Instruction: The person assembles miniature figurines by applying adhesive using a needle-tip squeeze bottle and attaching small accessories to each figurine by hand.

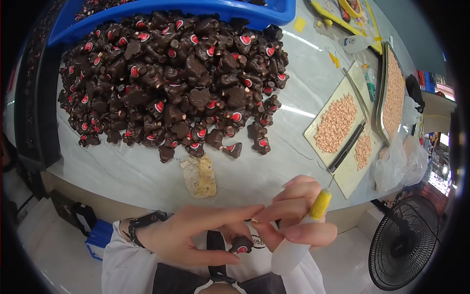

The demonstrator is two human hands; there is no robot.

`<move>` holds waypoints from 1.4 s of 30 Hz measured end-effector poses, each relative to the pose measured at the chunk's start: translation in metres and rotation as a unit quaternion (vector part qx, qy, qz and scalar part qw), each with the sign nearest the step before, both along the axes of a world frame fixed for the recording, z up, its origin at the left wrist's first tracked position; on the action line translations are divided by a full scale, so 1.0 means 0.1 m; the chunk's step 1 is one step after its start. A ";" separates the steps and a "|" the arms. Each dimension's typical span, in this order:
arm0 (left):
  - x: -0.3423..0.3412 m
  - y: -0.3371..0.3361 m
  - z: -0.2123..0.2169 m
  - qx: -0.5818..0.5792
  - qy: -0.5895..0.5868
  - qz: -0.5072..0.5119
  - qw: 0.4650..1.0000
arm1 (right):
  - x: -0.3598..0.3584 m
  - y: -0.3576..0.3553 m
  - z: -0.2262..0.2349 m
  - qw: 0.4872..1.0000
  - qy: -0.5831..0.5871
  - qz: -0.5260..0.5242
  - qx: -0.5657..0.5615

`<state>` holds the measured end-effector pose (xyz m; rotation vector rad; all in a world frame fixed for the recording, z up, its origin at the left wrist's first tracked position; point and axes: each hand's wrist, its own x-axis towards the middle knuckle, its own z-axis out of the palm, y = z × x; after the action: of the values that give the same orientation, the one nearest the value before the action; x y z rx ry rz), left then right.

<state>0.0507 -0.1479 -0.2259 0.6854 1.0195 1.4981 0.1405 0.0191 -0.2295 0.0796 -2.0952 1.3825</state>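
Observation:
Close to my body, my left hand [196, 232] grips a small dark brown figurine piece [241, 244] that carries a red oval. My right hand [298, 215] is wrapped round a white squeeze bottle [290, 255] with a yellow collar and a thin needle tip pointing up. The fingertips of both hands meet in front of me; a tiny pale bit seems to sit between them, too small to make out. Beyond my hands lies a big heap of similar dark brown pieces [196, 73], many with red ovals.
A blue tray [274, 14] stands behind the heap. On the right, a pale board [350, 181] bears small pinkish parts [337, 122] and black tweezers [347, 147]. Past it are a tray of such parts [393, 93] and plastic bags [391, 169]. A stained paper scrap [199, 177] lies near the table edge; a black fan [404, 245] stands at lower right.

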 end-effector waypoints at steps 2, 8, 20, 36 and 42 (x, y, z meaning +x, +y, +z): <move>0.02 -0.01 -0.02 0.003 -0.019 -0.004 1.000 | 0.00 -0.03 -0.04 1.000 0.006 0.018 -0.021; 0.01 -0.02 -0.05 0.013 -0.027 0.006 1.000 | -0.01 -0.05 -0.07 0.995 -0.002 -0.011 -0.103; 0.02 -0.02 0.01 0.000 0.044 -0.031 0.999 | 0.06 0.10 0.03 0.984 -0.108 0.133 -0.055; 0.05 -0.01 -0.12 0.090 0.222 0.192 0.952 | 0.14 -0.21 0.05 0.981 -0.048 0.033 -0.184; 0.10 -0.06 -0.14 0.062 0.415 0.205 0.884 | 0.11 -0.29 0.01 0.980 -0.043 0.016 -0.194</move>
<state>0.0609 -0.1535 -0.2398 1.3299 1.8123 1.6617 0.1515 -0.0095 -0.2283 -0.1090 -1.8590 1.8165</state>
